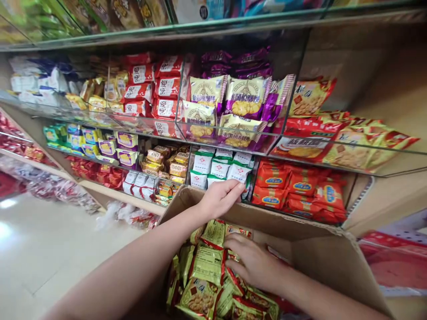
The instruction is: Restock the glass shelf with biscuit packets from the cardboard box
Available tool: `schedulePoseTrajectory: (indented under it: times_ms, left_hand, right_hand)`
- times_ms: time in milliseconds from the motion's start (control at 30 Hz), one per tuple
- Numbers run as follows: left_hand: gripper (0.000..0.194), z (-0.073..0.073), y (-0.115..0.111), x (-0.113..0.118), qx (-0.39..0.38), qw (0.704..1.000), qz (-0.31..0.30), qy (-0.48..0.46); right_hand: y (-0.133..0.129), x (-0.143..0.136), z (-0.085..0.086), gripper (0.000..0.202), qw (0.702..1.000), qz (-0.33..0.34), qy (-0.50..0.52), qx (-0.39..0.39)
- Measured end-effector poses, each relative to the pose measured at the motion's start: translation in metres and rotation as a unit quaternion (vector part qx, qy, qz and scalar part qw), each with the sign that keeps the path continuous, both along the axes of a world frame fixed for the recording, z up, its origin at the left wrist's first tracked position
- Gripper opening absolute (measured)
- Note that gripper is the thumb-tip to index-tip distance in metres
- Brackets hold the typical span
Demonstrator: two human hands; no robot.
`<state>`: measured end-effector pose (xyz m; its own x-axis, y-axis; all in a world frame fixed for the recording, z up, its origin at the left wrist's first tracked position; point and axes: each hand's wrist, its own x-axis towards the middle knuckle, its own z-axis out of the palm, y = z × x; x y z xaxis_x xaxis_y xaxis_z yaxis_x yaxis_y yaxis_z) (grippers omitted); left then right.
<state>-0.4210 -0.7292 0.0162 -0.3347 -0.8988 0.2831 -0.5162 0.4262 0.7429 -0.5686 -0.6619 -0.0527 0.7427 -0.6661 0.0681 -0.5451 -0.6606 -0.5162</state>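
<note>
My left hand (222,199) is at the far rim of the cardboard box (293,224), in front of the white-and-green snack packets (219,169) on the lower shelf. Its fingers are curled together, and whatever they grip is hidden. Inside the box, my right hand (255,260) rests over yellow-and-red cookie packets (207,264). The fingers of that hand are bent but apart, touching packets without a clear grip. Several of these packets lie loosely piled, some showing their printed backs.
Glass shelves (160,126) with dividers stand just beyond the box. Purple-and-cream cookie packets (245,100), red walnut-cookie packets (307,138) and orange-red packets (300,186) fill nearby compartments. Tiled floor (43,249) lies at left, with bagged goods (126,215) along the shelf base.
</note>
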Motion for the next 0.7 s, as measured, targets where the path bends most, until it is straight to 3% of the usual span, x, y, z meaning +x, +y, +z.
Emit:
schedulePoseTrajectory:
  times_ms: [67, 133, 333, 467, 600, 700]
  left_hand:
    - [0.039, 0.0, 0.001, 0.0, -0.01, 1.0, 0.0, 0.001]
    - [0.039, 0.002, 0.001, 0.002, -0.02, 1.0, -0.002, 0.004]
    - [0.036, 0.006, -0.003, 0.004, -0.031, 0.999, -0.003, 0.026]
    - [0.038, 0.009, -0.002, 0.004, -0.019, 0.999, -0.003, 0.039]
    - [0.034, 0.013, -0.001, 0.007, 0.015, 0.997, -0.01, 0.069]
    - [0.032, 0.014, 0.0, 0.011, 0.024, 0.993, -0.005, 0.112]
  right_hand:
    - [-0.013, 0.02, -0.029, 0.029, 0.995, -0.066, 0.008, 0.068]
    - [-0.026, 0.037, -0.042, 0.036, 0.99, -0.102, 0.029, 0.094]
    - [-0.053, 0.075, -0.05, 0.068, 0.979, -0.161, 0.089, 0.085]
    - [-0.063, 0.082, -0.055, 0.055, 0.98, -0.135, 0.142, 0.034]
    - [-0.061, 0.064, -0.04, 0.04, 0.988, -0.098, 0.123, -0.009]
    - [-0.05, 0.034, -0.004, 0.028, 0.988, -0.145, 0.043, -0.022]
